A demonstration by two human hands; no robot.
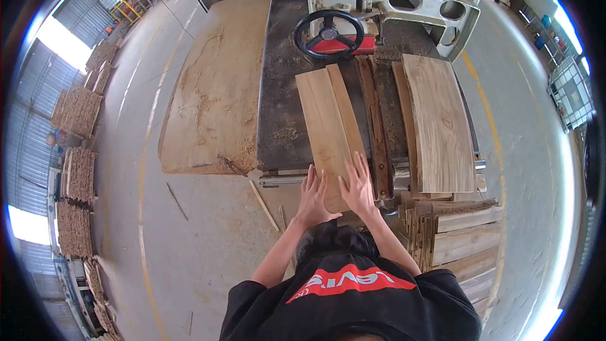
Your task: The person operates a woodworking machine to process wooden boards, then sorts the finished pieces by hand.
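Observation:
A pale wooden board [320, 120] lies lengthwise on the dark machine table, with a narrower wooden strip [344, 107] along its right side. My left hand [311, 197] grips the board's near left corner, its thumb round the near end and its fingers along the left edge. My right hand [358, 187] holds the near right part, thumb on top and fingers reaching over the strip. The undersides of both pieces are hidden. Just right of them runs a rusty metal guide bar [375, 132].
Ahead stands a machine with a black handwheel [329, 34]. A wide board [440, 126] rests on the table's right side, above stacked planks [467, 237]. To the left is a sawdust-covered panel [211, 88]. Thin offcuts [264, 205] lie on the floor. Wood stacks [77, 110] line the left wall.

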